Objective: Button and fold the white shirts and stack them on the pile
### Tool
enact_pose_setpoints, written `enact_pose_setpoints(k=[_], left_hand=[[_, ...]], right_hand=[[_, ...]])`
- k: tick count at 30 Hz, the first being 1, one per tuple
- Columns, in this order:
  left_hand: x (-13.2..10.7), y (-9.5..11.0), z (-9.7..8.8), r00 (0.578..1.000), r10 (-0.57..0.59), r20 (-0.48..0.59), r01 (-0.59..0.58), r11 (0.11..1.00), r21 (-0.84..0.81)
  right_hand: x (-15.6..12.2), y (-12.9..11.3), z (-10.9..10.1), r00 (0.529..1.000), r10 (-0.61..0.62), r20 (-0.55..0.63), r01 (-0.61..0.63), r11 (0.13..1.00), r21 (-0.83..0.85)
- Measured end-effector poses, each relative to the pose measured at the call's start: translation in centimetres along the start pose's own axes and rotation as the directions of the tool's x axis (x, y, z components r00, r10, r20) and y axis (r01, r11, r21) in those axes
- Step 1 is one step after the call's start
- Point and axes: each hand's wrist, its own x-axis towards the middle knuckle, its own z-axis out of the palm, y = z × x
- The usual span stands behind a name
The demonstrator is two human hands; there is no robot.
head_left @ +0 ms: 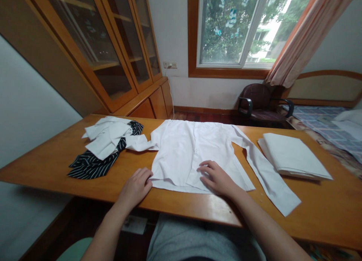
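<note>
A white button-up shirt (177, 151) lies spread on the wooden table, its hem toward me and both sleeves stretched out to the sides. My left hand (137, 187) is at the hem's left corner, thumb and fingers closed on the edge of the cloth. Over the lower front, right of the button line, my right hand (216, 176) rests with its fingers apart and slightly bent, holding nothing. The left sleeve reaches toward a heap of white cloth (109, 135) and black-and-white striped cloth (92, 165). The right sleeve angles down toward the table's front edge.
On the right of the wooden table (195, 208) sits a folded white cloth stack (296, 155). Behind the table are a glass-door cabinet (127, 87), a window, and a dark armchair (258, 103). A bed (325, 118) stands to the right.
</note>
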Motion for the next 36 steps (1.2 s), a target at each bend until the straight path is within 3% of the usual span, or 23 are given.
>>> enact_pose_setpoints(k=[7, 12, 15, 18, 22, 27, 36], left_hand=[[-2.2, -1.1, 0.2, 0.991, -0.098, -0.088, 0.098, 0.995, -0.009], [-1.9, -0.5, -0.3, 0.979, -0.144, -0.144, 0.151, 0.988, 0.039], [-1.2, 0.6, -1.0, 0.977, -0.085, -0.195, 0.093, 0.995, 0.034], [0.0, 2.4, -1.5, 0.987, 0.081, -0.140, -0.088, 0.995, -0.045], [2.1, 5.3, -1.0, 0.960, 0.279, 0.014, -0.274, 0.949, -0.157], [4.3, 7.8, 0.6, 0.926, 0.334, 0.178, -0.316, 0.941, -0.120], [5.0, 8.9, 2.3, 0.899, 0.394, 0.193, -0.381, 0.919, -0.101]], right_hand=[[0.0, -0.1, 0.1, 1.000, -0.003, 0.005, 0.003, 1.000, -0.011], [0.0, -0.1, 0.1, 1.000, -0.013, 0.025, 0.014, 0.999, -0.051], [0.0, -0.4, -0.1, 0.999, -0.027, 0.029, 0.029, 0.997, -0.067], [-0.1, -1.0, -0.4, 0.998, -0.053, 0.030, 0.055, 0.994, -0.097], [-0.5, -2.0, -0.7, 0.992, -0.118, 0.043, 0.123, 0.978, -0.169], [-0.6, -2.4, -0.4, 0.981, -0.172, 0.090, 0.188, 0.961, -0.202], [-0.8, -2.1, 0.4, 0.966, -0.244, 0.090, 0.259, 0.921, -0.289]])
